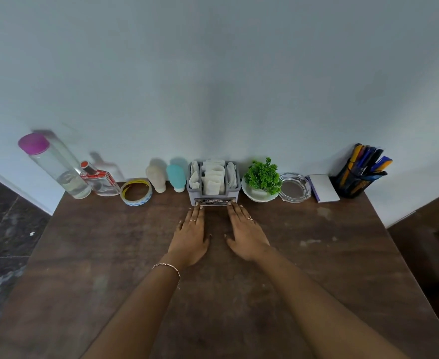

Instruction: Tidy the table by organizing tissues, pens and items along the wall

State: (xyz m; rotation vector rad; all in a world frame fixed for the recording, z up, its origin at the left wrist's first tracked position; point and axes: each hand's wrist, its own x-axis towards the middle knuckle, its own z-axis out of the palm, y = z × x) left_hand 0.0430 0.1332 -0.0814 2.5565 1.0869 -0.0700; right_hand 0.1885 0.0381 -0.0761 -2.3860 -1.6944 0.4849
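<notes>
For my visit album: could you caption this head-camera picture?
Both hands, left hand and right hand, touch a tissue organizer lined up along the wall.

Brown table [316,268] carries organizer [213,195], tape [136,192], ashtray [294,187] (all wallside).

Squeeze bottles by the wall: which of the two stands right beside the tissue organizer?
The teal squeeze bottle. It stands immediately left of the grey tissue organizer; the beige squeeze bottle is one place further left, next to the tape roll.

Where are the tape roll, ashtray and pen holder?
tape roll [136,191], head view, near rim of the ring
glass ashtray [295,187], head view, middle of its clear base
pen holder [349,183], head view, black mesh wall
</notes>
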